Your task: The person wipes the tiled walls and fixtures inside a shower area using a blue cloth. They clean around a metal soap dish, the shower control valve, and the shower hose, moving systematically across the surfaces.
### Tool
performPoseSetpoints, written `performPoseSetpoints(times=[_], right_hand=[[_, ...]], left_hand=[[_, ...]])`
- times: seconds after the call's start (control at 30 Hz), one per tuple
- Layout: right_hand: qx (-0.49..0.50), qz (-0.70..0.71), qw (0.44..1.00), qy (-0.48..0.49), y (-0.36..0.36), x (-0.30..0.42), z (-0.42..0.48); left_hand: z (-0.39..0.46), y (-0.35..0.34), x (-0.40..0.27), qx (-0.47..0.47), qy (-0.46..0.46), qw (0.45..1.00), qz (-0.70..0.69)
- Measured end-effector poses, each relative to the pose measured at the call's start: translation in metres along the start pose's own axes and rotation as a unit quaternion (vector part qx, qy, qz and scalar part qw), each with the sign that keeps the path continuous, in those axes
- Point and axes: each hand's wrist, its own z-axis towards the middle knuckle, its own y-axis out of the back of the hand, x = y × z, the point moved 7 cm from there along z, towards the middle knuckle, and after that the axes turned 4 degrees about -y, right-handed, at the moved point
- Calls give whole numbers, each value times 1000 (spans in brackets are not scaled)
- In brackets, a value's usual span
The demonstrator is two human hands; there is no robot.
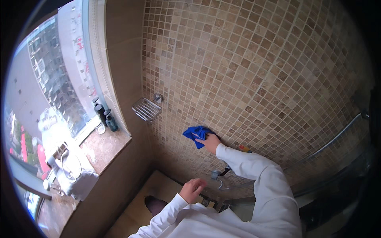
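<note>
My right hand (212, 143) presses a crumpled blue cloth (198, 134) against the mosaic-tiled wall (226, 74). The hand's fingers are spread over the cloth and partly tucked into its folds. Lower and to the left, my left hand (193, 190) hovers in front of my body with loosely bent fingers and nothing visible in it. A chrome wire soap dish (147, 109) is fixed to the wall, up and left of the cloth. Below my right forearm, a metal wall fitting (215, 174) is partly hidden by the sleeve.
Dark pump bottles (110, 121) stand on the stone window ledge (107, 145) at left. Nearer on that ledge lies a white towel (77, 181), beside glaring window light. A shower hose (336, 138) curves along the wall at right. My foot (154, 205) is on the floor below.
</note>
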Motion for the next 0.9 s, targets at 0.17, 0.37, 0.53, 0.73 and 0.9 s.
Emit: performPoseSetpoints(times=[0.17,0.37,0.53,0.73,0.9], right_hand=[[-222,-85,968,-79,238,14,143],[-426,-183,875,-139,410,31,188],[-72,-310,948,30,110,21,202],[-233,-150,960,-31,279,24,148],[-443,-224,850,-174,414,25,59]], left_hand=[[-19,-18,4,-22,45,999,18],[-43,-13,-22,-106,74,989,66],[-59,-1,-31,-156,72,983,68],[-47,12,-3,-195,100,976,12],[-16,15,-21,-175,61,982,-27]])
